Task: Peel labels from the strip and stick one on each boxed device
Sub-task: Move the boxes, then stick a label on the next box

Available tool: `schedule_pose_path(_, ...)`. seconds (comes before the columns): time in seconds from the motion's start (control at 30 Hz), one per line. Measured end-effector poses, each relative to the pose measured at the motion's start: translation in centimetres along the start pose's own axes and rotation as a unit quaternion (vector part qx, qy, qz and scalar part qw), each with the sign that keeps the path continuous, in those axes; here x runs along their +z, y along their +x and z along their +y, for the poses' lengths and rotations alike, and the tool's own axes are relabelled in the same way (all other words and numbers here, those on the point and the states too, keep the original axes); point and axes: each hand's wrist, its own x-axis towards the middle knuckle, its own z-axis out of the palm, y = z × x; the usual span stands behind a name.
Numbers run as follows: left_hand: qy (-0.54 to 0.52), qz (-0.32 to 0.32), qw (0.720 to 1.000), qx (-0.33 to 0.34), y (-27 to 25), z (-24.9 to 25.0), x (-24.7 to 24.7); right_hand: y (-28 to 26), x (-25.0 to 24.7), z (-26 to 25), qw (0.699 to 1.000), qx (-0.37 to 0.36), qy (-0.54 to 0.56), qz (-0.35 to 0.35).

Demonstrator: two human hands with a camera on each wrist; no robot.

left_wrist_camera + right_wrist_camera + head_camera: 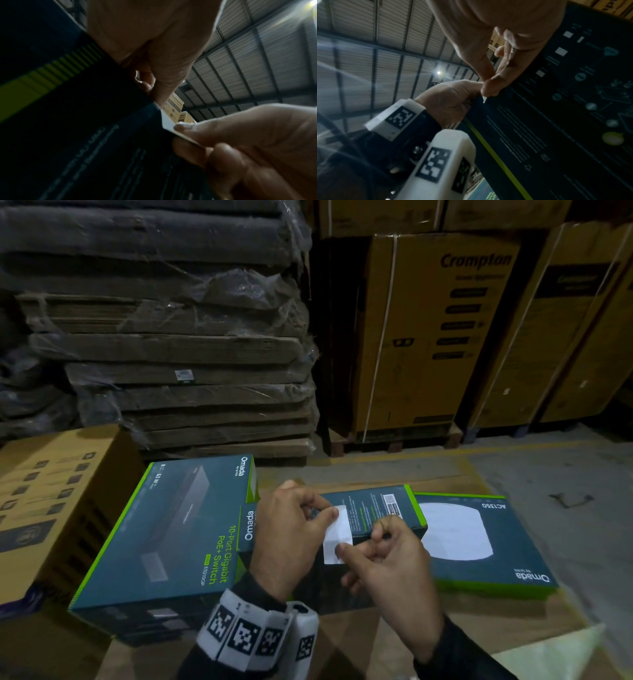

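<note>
While your two hands meet over the middle box (373, 508), both are pinching the same white label strip (337, 537). Your left hand (291, 529) grips its upper end, thumb and forefinger closed together on the paper, the other fingers (308, 501) curled beneath. Your right hand (387, 563) clamps the lower end between thumb and forefinger, with the remaining fingers folded loosely under the palm. Held taut between the two pinches, the strip hangs just above the box's dark printed face; whether it touches the box cannot be told. From the left wrist view, the strip (167, 121) shows edge-on, running from your left fingertips down to your right thumb (188, 128). From the right wrist view, only a small white corner (485, 99) pokes out below your pinching fingers, right against the box's printed panel (556, 121).

Beyond your left fingers, on the outer side, lies a larger teal and green box (171, 529) marked as a 10-port switch; the middle box leans partly on it. Just past your right fingers lies another teal box (479, 539) with a white round device pictured on it. All three boxes rest on a brown cardboard worktop (445, 631). Farther off from your fingers stand wrapped stacks of flat cardboard (178, 347) and tall strapped cartons (428, 330) on the floor.
</note>
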Motion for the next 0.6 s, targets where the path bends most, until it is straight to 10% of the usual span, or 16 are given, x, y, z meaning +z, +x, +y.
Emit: schedule_pose_path(0.6, -0.032, -0.034, 0.998, -0.049, 1.3, -1.3, 0.3, 0.2, 0.6, 1.8, 0.995, -0.075, -0.037, 0.060)
